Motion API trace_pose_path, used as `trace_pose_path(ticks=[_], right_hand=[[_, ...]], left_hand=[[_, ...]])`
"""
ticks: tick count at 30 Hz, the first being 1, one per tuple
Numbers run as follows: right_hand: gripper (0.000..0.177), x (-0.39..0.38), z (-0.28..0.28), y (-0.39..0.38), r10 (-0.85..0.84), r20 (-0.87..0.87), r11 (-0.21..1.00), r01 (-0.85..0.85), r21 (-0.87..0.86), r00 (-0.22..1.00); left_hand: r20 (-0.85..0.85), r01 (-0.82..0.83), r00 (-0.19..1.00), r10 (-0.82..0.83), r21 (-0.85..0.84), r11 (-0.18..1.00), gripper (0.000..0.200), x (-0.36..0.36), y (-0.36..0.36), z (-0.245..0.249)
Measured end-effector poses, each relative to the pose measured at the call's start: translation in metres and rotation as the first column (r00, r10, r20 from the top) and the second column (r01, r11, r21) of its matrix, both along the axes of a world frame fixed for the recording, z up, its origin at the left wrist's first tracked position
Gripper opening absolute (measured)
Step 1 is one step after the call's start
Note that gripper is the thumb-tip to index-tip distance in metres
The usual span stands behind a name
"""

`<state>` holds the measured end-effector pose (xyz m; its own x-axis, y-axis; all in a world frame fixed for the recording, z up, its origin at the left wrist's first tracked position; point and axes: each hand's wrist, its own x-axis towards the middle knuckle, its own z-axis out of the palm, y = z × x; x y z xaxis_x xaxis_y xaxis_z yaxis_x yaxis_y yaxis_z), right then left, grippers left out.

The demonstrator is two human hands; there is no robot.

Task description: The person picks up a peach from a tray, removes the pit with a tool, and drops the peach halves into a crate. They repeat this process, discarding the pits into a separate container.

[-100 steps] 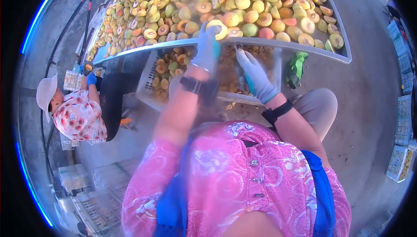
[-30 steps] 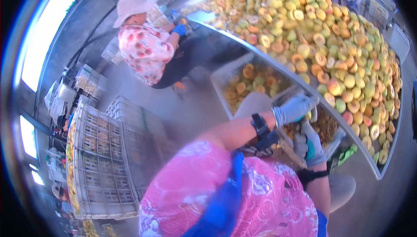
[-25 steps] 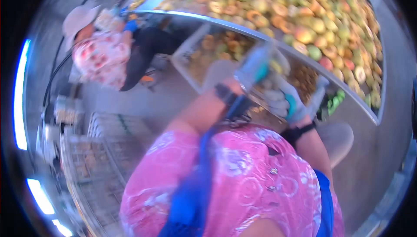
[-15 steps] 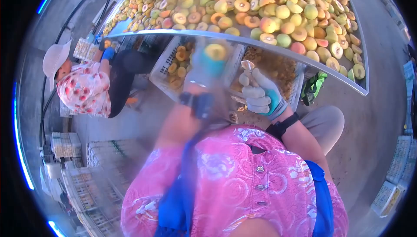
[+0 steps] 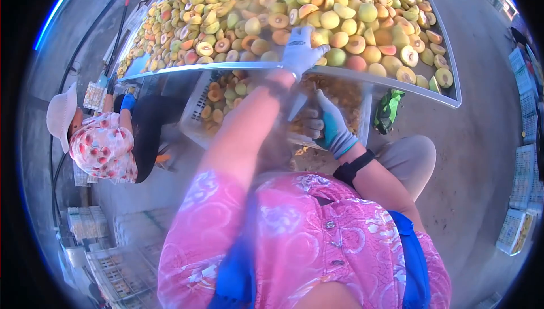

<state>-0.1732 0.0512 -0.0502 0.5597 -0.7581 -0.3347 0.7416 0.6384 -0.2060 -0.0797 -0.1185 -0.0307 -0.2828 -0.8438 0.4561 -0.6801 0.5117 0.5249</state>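
My left hand [image 5: 301, 51], in a pale glove, reaches over the table rim onto the apricot pile. Its fingers are spread against the fruit, with the thumb out to the right beside an apricot [image 5: 316, 38]. Many apricots in the heap are halved, some showing brown centres. Lower down, my right hand [image 5: 327, 122], gloved in grey and teal, is closed with its thumb up above the right crate [image 5: 365, 117]. The spoon seen in it a moment ago is mostly hidden now. Brown pieces, perhaps pits, fill that crate.
A metal-rimmed table [image 5: 419, 94] bears the heap. Beneath it, a white crate [image 5: 195, 122] holds apricot halves. A green bag [image 5: 388, 110] lies on the floor at right. A co-worker in a hat [image 5: 61, 117] sits at left. Stacked crates [image 5: 119, 278] stand lower left, more at far right.
My left hand has gone from above the crates, where it held an apricot half, up onto the heap; that half is no longer seen in it. My right hand stays low, its spoon tip no longer plain.
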Motion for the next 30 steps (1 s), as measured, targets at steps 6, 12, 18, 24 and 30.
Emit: trace_pose_path(ticks=[6, 12, 18, 24, 30], right_hand=[[0.04, -0.01, 0.007, 0.004, -0.084, -0.152, 0.995, 0.073, -0.074, 0.985], [0.035, -0.012, 0.019, 0.007, -0.16, -0.406, 0.979, 0.092, -0.181, 0.9], [0.031, -0.011, 0.021, 0.008, -0.257, -0.561, 0.91, 0.002, -0.414, 0.787], [0.032, -0.014, 0.029, 0.006, -0.279, -0.64, 0.89, -0.058, -0.452, 0.716], [0.031, -0.018, 0.036, 0.004, -0.294, -0.606, 0.883, -0.033, -0.469, 0.739]], left_hand=[[-0.457, 0.121, 0.886, 0.072, 0.379, 0.918, 0.05, 0.004, -0.002, 0.014], [-0.938, 0.578, 0.141, 0.316, 0.337, 0.743, 0.037, 0.032, 0.038, 0.016], [-0.329, 0.235, 0.923, -0.199, 0.072, 0.969, 0.036, 0.04, 0.065, -0.003], [-0.632, 0.413, 0.771, -0.086, 0.391, 0.823, 0.043, 0.032, 0.105, 0.016], [-0.951, 0.791, 0.101, 0.292, 0.255, 0.556, 0.042, 0.026, 0.103, 0.001]])
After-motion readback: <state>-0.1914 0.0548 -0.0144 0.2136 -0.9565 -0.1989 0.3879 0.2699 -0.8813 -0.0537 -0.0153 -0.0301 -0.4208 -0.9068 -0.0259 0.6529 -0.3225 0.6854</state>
